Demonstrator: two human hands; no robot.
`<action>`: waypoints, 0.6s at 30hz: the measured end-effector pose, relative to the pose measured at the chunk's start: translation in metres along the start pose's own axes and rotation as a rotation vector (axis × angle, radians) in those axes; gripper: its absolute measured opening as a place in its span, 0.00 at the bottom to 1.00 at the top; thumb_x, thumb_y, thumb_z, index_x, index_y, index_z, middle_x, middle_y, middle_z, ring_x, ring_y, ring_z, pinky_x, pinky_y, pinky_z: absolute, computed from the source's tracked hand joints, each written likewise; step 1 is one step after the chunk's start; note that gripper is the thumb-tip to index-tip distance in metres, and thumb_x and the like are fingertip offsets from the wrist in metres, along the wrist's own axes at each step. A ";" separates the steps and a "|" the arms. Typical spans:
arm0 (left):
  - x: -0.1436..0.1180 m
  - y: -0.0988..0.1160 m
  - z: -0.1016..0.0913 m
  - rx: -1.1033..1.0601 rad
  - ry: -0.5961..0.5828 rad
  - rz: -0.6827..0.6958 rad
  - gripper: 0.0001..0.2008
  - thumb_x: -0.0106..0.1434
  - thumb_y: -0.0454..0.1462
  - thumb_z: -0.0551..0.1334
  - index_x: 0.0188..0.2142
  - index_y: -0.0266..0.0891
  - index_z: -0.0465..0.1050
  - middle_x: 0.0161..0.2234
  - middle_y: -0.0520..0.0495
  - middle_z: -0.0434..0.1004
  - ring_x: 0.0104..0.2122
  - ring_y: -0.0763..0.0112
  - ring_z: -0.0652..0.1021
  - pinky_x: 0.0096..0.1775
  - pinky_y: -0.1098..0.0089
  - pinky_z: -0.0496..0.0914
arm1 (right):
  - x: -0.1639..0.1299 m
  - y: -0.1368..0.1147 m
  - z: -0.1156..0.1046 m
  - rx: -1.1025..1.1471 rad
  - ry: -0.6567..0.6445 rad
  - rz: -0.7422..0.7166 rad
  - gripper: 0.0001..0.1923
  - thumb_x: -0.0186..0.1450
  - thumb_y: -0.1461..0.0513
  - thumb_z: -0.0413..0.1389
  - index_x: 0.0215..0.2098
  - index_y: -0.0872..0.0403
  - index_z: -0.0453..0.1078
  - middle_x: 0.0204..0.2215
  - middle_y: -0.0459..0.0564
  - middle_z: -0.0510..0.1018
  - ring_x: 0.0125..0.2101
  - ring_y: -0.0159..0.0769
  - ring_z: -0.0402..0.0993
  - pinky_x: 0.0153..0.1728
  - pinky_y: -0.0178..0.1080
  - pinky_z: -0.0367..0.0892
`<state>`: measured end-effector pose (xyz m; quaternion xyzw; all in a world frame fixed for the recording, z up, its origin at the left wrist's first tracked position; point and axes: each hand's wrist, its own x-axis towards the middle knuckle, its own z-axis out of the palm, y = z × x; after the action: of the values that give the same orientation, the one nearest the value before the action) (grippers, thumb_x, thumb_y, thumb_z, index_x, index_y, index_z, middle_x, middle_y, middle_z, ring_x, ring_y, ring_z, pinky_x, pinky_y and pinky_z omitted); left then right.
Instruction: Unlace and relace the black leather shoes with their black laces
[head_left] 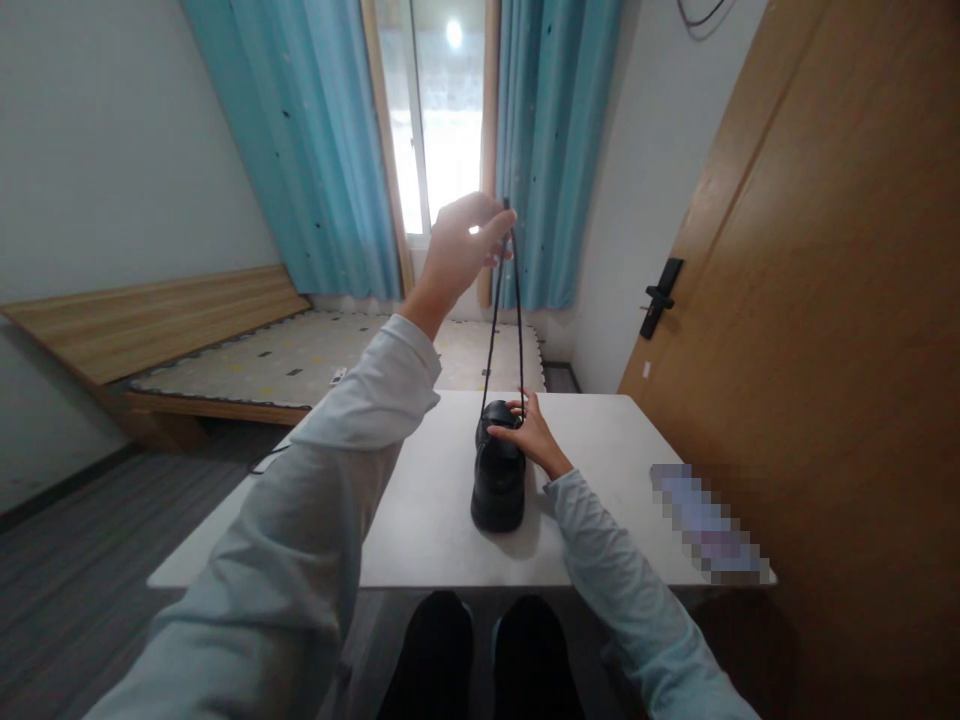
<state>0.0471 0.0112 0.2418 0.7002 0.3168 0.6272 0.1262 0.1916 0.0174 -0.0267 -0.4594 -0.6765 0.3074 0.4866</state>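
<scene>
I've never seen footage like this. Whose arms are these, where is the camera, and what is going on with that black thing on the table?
There is no machine here: the camera sits on a person's head and looks down at their own two arms. On the white table stands a black shoe. The left hand is raised high and pinches both ends of the black shoelace, pulling it taut above the shoe. The right hand rests on the top of the shoe, steadying it. A blurred-out object lies near the table's right edge. Behind are a low bed, blue curtains and a wooden door.
</scene>
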 end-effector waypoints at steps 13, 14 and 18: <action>0.011 0.004 0.000 0.146 -0.083 0.013 0.03 0.54 0.37 0.62 0.25 0.42 0.71 0.26 0.50 0.78 0.27 0.68 0.78 0.31 0.70 0.72 | 0.000 0.000 -0.007 0.242 -0.036 0.103 0.48 0.42 0.57 0.69 0.56 0.49 0.51 0.46 0.52 0.69 0.48 0.43 0.67 0.51 0.49 0.63; 0.011 0.003 0.000 0.151 -0.087 0.011 0.03 0.54 0.37 0.62 0.25 0.42 0.71 0.26 0.50 0.78 0.27 0.68 0.78 0.32 0.69 0.73 | -0.001 0.000 -0.008 0.258 -0.040 0.107 0.48 0.42 0.58 0.69 0.56 0.49 0.51 0.46 0.51 0.69 0.48 0.42 0.67 0.51 0.49 0.63; 0.010 0.003 -0.002 0.176 -0.093 0.002 0.03 0.55 0.37 0.61 0.26 0.41 0.71 0.25 0.49 0.78 0.26 0.67 0.78 0.32 0.67 0.74 | -0.001 0.001 -0.011 0.277 -0.053 0.113 0.48 0.42 0.59 0.68 0.57 0.49 0.50 0.47 0.53 0.68 0.48 0.43 0.66 0.49 0.49 0.65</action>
<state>0.0460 0.0143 0.2525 0.7373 0.3640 0.5638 0.0781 0.2020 0.0165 -0.0244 -0.4171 -0.6132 0.4368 0.5091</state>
